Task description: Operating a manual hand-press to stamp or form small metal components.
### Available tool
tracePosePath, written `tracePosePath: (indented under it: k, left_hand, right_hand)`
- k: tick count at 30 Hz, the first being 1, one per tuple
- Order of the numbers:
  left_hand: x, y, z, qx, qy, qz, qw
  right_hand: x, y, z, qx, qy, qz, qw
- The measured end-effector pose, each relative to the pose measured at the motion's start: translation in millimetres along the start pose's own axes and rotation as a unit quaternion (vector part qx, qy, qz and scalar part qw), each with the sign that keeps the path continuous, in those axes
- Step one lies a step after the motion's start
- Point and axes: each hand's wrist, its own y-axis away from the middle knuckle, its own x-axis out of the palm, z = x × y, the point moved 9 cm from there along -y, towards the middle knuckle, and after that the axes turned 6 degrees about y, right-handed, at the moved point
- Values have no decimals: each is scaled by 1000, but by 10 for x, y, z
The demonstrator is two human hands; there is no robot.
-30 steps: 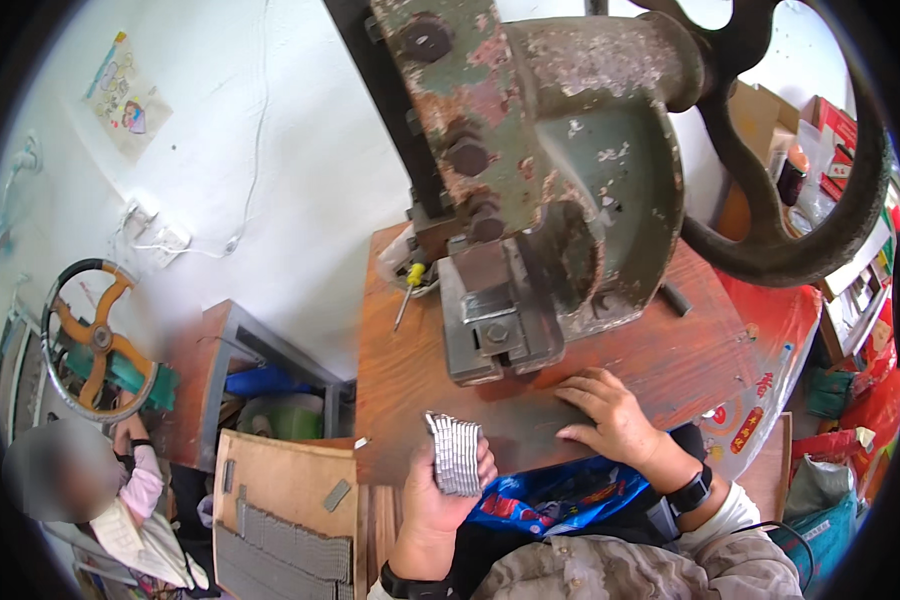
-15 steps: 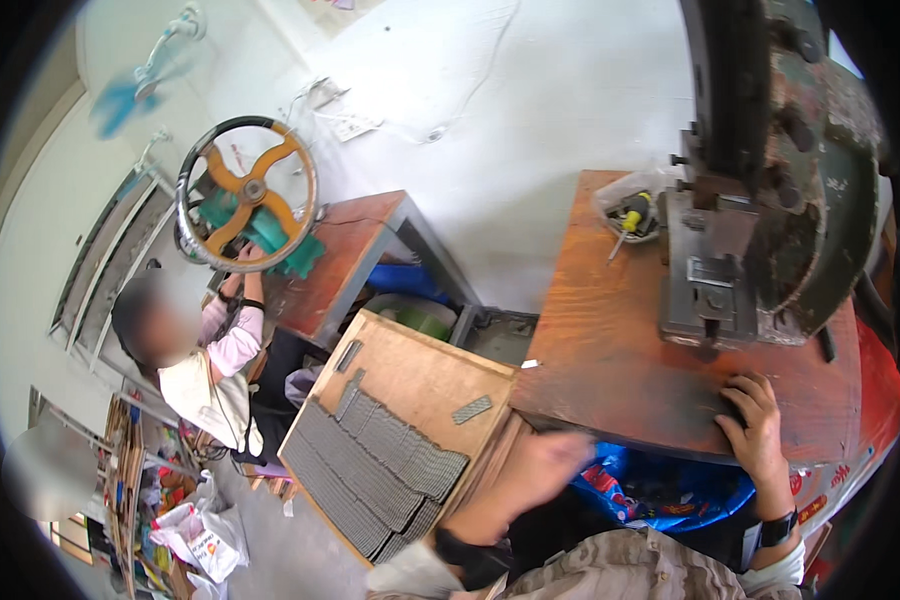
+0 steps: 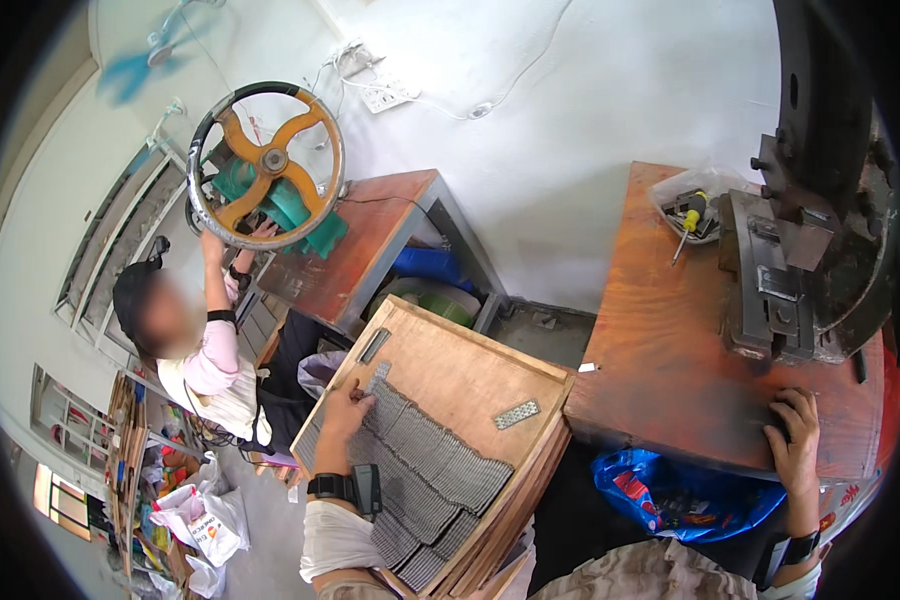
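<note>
The gray strips [image 3: 420, 440] lie in rows in the tray [image 3: 470, 345]. A second ago your left hand [image 3: 343, 412] held a bunch like them by the tabletop [image 3: 645, 325]; now it is over the rows, so the work seems to be there, away from the press [image 3: 806, 242]. Its fingers look bent, but I can't tell if they hold anything. Your right hand [image 3: 794, 440] rests on the tabletop's edge, fingers loosely apart, holding nothing I can see.

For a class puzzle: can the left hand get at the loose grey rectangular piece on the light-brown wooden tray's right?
Likely yes: the left hand is over the wooden tray, and nothing tall blocks the way to the loose piece.
</note>
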Motion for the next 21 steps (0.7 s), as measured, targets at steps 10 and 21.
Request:
tracePosePath:
  k: [10,21]
  left_hand:
    - [34,-146,-160,7,12,150,989]
    - [100,-112,-225,68,-74,118,988]
  right_hand:
    - [34,23,-21,6,25,-7,1000]
    - [57,37,-35,3,42,-4,999]
